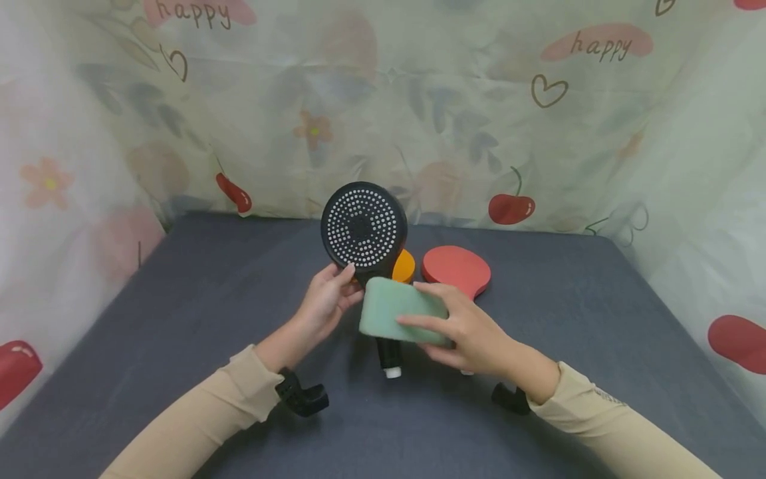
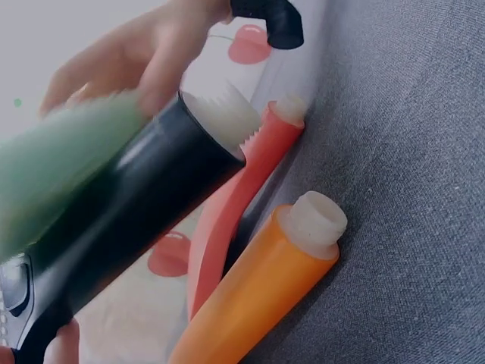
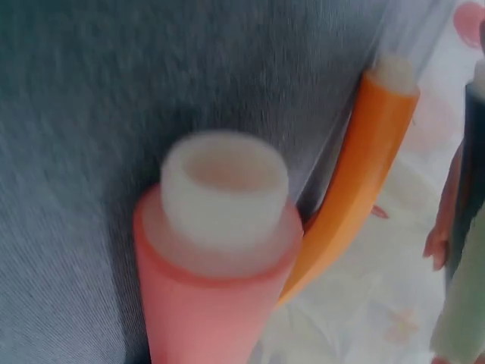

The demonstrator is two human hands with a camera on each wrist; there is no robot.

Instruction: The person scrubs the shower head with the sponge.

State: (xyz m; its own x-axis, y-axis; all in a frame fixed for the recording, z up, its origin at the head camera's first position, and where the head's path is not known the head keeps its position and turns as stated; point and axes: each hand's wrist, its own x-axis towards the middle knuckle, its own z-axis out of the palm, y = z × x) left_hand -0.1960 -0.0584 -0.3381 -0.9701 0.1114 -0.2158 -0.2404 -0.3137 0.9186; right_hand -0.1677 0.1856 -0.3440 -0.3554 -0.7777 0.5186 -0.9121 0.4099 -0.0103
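Observation:
My left hand grips a black shower head at its neck, thumb on the front below the round spray face. That face, dotted with pale nozzles, points toward me. A light green sponge lies across the handle, pinched between the fingers and thumb of my right hand. Below the sponge, the black handle ends in a white threaded connector. In the left wrist view the sponge is blurred and overlaps the black handle.
Behind the black one, an orange shower head lies on the dark grey table, partly hidden. To its right lies a red shower head. Both have white connector ends toward me. A patterned curtain stands behind the table.

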